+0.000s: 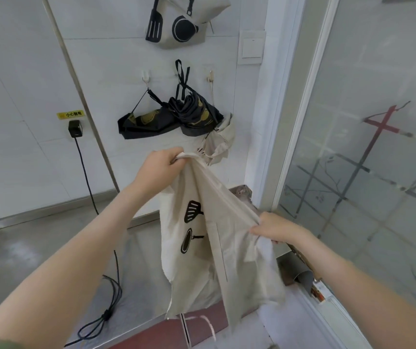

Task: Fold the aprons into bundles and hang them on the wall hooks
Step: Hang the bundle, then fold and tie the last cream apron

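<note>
In front of the white tiled wall, between the two hands, we found the beige cloth apron printed with black kitchen utensils (202, 248). It hung unfolded, its long axis running downward, with one taut edge stretched slantwise from upper left to lower right. The left hand (159, 170) was clenched round the top corner, held high and toward the wall. The right hand (275, 229) gripped the side edge lower down, with its fingers curled into the cloth. The bulk of the apron lay below both sets of fingers. We judged that the coming fold would require the lower hand to carry its edge across toward the upper one. The left hand was the nearer to the hooks.

We noted no container proper; the hooks served as holders. The white left hook (146, 76) carried a black apron bundle with gold print (146, 122) by its strap. A second black rolled bundle (192, 113) hung by its straps and touched the first; its hook was hidden. The right hook (211, 77) appeared to carry a crumpled beige cloth bundle (220, 139), just above the left hand. Higher up hung another beige apron with a black spatula print (184, 23); its fixing was out of view.

Further out we recorded a white wall switch (251, 44), a black plug with trailing cable (75, 128) and a frosted glass door (378, 147) at right.
</note>
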The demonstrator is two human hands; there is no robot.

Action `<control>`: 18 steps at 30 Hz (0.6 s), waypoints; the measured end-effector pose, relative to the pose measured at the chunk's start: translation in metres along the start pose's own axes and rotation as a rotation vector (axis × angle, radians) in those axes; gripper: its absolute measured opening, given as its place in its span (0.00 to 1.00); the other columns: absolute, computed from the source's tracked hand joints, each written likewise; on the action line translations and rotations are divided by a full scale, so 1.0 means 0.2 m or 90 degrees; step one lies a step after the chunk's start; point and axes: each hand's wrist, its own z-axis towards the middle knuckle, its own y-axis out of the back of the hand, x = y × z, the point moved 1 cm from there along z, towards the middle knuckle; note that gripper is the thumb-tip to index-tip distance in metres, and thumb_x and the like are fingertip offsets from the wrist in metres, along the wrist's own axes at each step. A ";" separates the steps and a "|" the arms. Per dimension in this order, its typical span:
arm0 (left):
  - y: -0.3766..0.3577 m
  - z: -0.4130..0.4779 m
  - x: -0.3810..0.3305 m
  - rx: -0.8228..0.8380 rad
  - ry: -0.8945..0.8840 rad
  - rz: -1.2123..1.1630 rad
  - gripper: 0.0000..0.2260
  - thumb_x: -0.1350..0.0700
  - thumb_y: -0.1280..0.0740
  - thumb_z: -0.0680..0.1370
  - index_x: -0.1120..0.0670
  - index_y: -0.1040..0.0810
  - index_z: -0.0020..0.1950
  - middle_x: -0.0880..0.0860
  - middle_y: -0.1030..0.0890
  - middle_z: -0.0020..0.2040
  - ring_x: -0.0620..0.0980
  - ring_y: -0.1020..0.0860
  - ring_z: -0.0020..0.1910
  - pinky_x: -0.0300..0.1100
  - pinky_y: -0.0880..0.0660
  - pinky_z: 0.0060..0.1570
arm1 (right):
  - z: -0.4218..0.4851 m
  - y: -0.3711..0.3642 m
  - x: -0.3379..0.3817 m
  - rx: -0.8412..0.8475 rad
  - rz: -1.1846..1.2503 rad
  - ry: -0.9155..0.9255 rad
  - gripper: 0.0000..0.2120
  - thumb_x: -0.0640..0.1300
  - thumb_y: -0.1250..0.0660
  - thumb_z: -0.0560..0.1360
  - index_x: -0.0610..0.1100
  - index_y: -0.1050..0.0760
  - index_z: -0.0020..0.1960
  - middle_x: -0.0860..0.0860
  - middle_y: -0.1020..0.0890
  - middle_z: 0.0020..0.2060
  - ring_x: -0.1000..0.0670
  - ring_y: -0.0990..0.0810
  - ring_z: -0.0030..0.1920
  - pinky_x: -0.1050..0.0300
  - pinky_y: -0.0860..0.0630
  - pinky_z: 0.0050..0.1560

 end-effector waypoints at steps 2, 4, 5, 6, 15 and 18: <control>0.05 0.00 0.03 -0.015 0.015 0.032 0.15 0.56 0.41 0.80 0.52 0.38 0.33 0.50 0.34 0.27 0.47 0.35 0.29 0.43 0.40 0.30 | 0.01 0.02 0.01 -0.026 0.013 -0.013 0.07 0.42 0.43 0.78 0.39 0.29 0.46 0.53 0.25 0.19 0.51 0.29 0.19 0.62 0.35 0.23; 0.09 0.00 0.08 -0.025 0.021 0.071 0.15 0.55 0.40 0.80 0.52 0.37 0.33 0.52 0.33 0.27 0.50 0.33 0.30 0.44 0.40 0.31 | 0.03 0.05 0.03 -0.036 0.051 -0.029 0.10 0.40 0.46 0.79 0.36 0.30 0.55 0.49 0.20 0.27 0.52 0.24 0.20 0.61 0.31 0.22; 0.11 -0.01 0.11 -0.030 0.025 0.083 0.14 0.55 0.40 0.80 0.54 0.36 0.34 0.53 0.31 0.28 0.52 0.32 0.30 0.45 0.38 0.31 | 0.03 0.08 0.05 -0.042 0.082 -0.046 0.11 0.40 0.48 0.80 0.36 0.31 0.56 0.45 0.19 0.32 0.51 0.23 0.20 0.62 0.30 0.21; 0.13 -0.01 0.13 -0.039 0.028 0.089 0.14 0.54 0.40 0.80 0.55 0.35 0.35 0.54 0.30 0.28 0.53 0.31 0.31 0.45 0.37 0.31 | 0.04 0.11 0.06 -0.055 0.107 -0.060 0.11 0.40 0.49 0.80 0.37 0.32 0.56 0.42 0.19 0.33 0.50 0.22 0.21 0.62 0.29 0.21; 0.32 -0.05 0.26 -0.163 0.139 0.148 0.14 0.52 0.40 0.80 0.50 0.35 0.34 0.52 0.30 0.30 0.56 0.30 0.36 0.44 0.40 0.29 | 0.07 0.36 0.32 -0.279 0.365 0.087 0.13 0.30 0.48 0.76 0.41 0.27 0.50 0.37 0.22 0.51 0.38 0.18 0.46 0.45 0.18 0.46; 0.39 -0.04 0.29 -0.263 0.163 0.122 0.11 0.53 0.41 0.79 0.57 0.31 0.41 0.57 0.27 0.33 0.61 0.28 0.37 0.47 0.37 0.33 | 0.08 0.41 0.45 -0.353 0.446 0.209 0.17 0.28 0.46 0.72 0.48 0.27 0.43 0.44 0.21 0.46 0.42 0.21 0.49 0.42 0.20 0.52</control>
